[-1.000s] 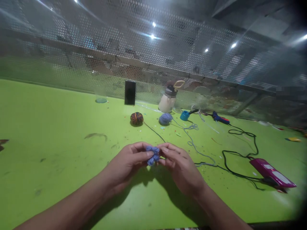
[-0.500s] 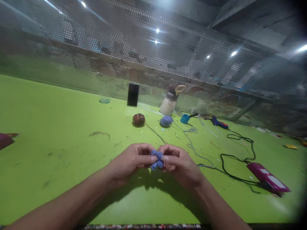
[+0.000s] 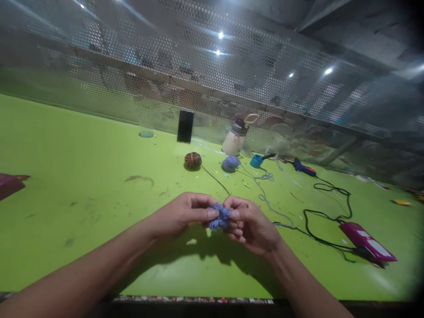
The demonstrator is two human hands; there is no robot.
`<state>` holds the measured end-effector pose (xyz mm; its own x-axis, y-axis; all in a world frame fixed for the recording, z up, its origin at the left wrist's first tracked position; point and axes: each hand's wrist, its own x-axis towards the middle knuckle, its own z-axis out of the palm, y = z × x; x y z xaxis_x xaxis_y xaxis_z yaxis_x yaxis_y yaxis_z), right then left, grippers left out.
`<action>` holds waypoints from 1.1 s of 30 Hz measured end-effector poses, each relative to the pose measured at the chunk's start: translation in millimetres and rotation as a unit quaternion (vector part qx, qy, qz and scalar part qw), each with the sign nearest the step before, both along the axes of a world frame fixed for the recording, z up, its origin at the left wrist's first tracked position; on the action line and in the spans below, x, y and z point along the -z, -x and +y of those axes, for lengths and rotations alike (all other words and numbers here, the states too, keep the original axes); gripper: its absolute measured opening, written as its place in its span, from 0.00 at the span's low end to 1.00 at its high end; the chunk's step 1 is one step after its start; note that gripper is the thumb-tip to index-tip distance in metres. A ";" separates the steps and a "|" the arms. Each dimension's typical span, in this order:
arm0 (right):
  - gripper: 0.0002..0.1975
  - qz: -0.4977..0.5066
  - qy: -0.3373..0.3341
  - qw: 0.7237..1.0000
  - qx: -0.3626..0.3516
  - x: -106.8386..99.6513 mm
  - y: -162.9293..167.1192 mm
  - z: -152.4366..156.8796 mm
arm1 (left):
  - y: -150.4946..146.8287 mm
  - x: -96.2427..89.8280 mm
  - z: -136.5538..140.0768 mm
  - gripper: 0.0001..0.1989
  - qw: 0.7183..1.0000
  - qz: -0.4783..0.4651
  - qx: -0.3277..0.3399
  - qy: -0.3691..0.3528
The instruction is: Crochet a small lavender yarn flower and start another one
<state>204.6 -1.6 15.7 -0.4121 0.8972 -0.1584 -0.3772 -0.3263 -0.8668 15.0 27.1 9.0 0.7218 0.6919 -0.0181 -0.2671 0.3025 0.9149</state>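
Note:
A small blue-purple yarn flower (image 3: 219, 216) with puffy petals is held up over the green table. My left hand (image 3: 185, 216) pinches its left side, thumb on top. My right hand (image 3: 253, 225) grips a petal on the right between thumb and forefinger, its other fingers curled below. Beyond the hands lie a dark multicoloured yarn ball (image 3: 192, 160) and a blue-purple yarn ball (image 3: 231, 163). A dark strand runs from the multicoloured ball toward my right hand, and its end is hidden. Loose blue yarn (image 3: 261, 190) trails from the other ball to the right.
A phone (image 3: 185, 126) stands against the perforated metal screen (image 3: 205, 79), near a bottle (image 3: 234, 140). To the right are a blue tape roll (image 3: 256, 161), a hot glue gun (image 3: 304, 168) with a black cord, and a magenta box (image 3: 367, 242). Another magenta object (image 3: 11, 184) sits far left on the green table (image 3: 82, 176).
The flower has turned and tilted slightly in my fingers. My right thumb has shifted a little outward, and its lower fingers show more. The whole view has moved slightly.

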 end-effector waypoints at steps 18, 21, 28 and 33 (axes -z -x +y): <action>0.10 -0.031 0.018 0.999 0.013 7.1 10.8 0.5 | -10.5 3.6 -5.2 0.06 0.998 -0.004 -0.059 0.026; 0.10 -0.036 0.025 0.999 0.027 8.4 12.2 2.6 | -11.0 6.5 -4.3 0.06 0.996 -0.002 -0.079 0.033; 0.10 -0.039 0.024 0.998 0.043 7.2 9.1 5.0 | -5.2 7.0 5.9 0.07 0.994 0.057 -0.087 -0.035; 0.10 -0.033 0.013 0.999 0.025 6.9 7.3 3.5 | -1.0 2.1 5.8 0.08 0.995 0.054 -0.060 -0.060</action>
